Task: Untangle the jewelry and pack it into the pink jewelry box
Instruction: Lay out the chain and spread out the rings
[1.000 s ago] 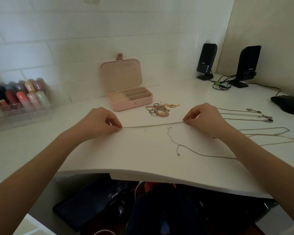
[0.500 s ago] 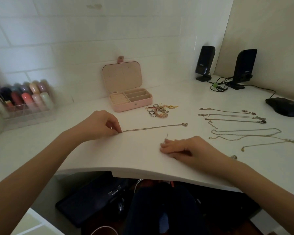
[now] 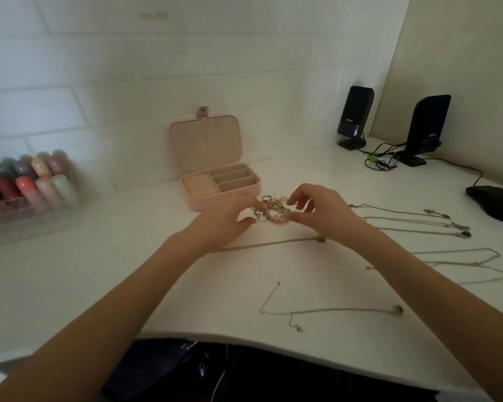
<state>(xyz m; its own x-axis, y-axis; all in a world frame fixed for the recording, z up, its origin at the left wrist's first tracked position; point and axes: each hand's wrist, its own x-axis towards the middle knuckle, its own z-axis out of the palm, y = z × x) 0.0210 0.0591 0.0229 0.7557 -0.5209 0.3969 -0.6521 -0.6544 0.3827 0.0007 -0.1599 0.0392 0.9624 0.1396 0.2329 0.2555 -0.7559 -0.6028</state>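
Nearest the desk edge, a thin chain necklace (image 3: 325,310) lies loose, released since half a second ago when the right hand rested on it. Just beyond, the straightened necklace (image 3: 269,243) that the left hand pinched taut now lies flat and free. Both hands have moved farther in to the tangled pile of rings and bracelets (image 3: 275,208): the left hand (image 3: 225,221) and the right hand (image 3: 320,211) close on it from either side, fingers curled; blur hides whether either actually grips a piece. So necklace work looks paused, with the ring cluster next. Just behind, the pink jewelry box (image 3: 215,172) stands open, compartments seemingly empty.
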